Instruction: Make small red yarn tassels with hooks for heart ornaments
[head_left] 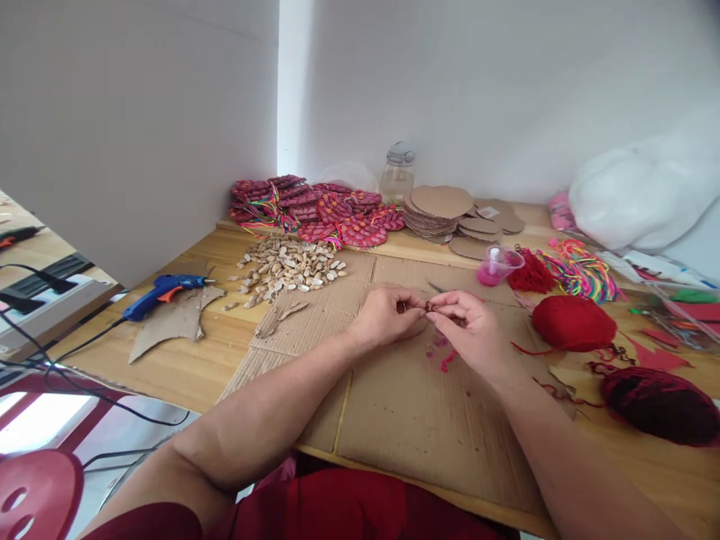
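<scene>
My left hand (388, 315) and my right hand (466, 330) meet above the cardboard sheet (388, 405), thumbs and fingertips pinched together. Between them shows a small reddish-brown piece (429, 307), too small to make out its kind and partly covered by the fingers. Just beyond the hands the pointed metal tip of a tool (436, 287) lies on the cardboard; its other end is hidden. Pink scraps (445, 361) lie under my right hand. Behind it stands a clear plastic cup (500, 264) with pink contents and a white stick-like object.
Peanut shells (298, 262) are heaped at the left, near a blue glue gun (163, 295). Behind are decorated red pieces (349, 217), cardboard cutouts (439, 206) and a bottle (398, 171). Right: a red yarn ball (574, 322), a dark red yarn ball (661, 405) and colourful strings (579, 271).
</scene>
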Tool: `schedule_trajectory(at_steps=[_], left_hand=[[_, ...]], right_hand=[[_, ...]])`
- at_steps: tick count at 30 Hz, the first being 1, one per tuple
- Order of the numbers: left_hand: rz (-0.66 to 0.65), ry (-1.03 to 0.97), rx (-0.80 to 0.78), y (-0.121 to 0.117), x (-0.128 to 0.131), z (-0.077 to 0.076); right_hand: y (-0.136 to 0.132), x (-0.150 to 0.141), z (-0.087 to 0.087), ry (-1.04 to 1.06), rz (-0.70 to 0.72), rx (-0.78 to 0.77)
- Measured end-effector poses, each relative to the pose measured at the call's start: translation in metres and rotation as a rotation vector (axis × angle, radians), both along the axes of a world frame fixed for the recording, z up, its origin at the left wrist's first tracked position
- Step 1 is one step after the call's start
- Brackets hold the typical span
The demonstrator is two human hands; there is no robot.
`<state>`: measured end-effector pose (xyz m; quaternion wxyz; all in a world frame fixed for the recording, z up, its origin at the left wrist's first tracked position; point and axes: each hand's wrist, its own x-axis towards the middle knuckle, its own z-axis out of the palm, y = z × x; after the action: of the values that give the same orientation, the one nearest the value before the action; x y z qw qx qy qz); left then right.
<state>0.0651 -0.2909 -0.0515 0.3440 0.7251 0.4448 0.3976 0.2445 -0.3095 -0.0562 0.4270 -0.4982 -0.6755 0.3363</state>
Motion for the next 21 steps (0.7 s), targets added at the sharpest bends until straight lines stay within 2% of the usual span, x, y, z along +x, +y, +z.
schedule_trajectory(at_steps=[5,7,9,12,14,17,19,21], left_hand=[[-0.047,0.004,0.101,0.0,-0.001,-0.001],[-0.073,0.003,0.109,0.0,-0.003,0.0],[-0.1,-0.007,0.126,0.0,-0.004,0.0],[-0.148,-0.042,0.083,0.0,-0.005,0.001],[-0.145,-0.077,0.006,0.0,-0.005,0.003],[-0.119,-0.158,-0.137,-0.001,-0.004,0.006],[-0.124,-0.255,-0.222,-0.001,-0.005,0.006],[-0.152,-0.381,-0.3,0.001,-0.005,0.004]], right_hand=[[-0.001,-0.004,-0.004,0.062,-0.028,0.064],[-0.002,-0.007,-0.005,0.094,-0.061,0.136],[-0.004,-0.008,-0.005,0.032,-0.125,0.243],[-0.007,-0.006,0.004,-0.09,-0.2,0.328],[-0.01,0.002,0.018,-0.133,-0.257,0.359],[-0.017,0.032,0.046,-0.218,-0.417,0.463],[-0.021,0.067,0.065,-0.334,-0.571,0.522],[-0.023,0.11,0.078,-0.45,-0.716,0.464]])
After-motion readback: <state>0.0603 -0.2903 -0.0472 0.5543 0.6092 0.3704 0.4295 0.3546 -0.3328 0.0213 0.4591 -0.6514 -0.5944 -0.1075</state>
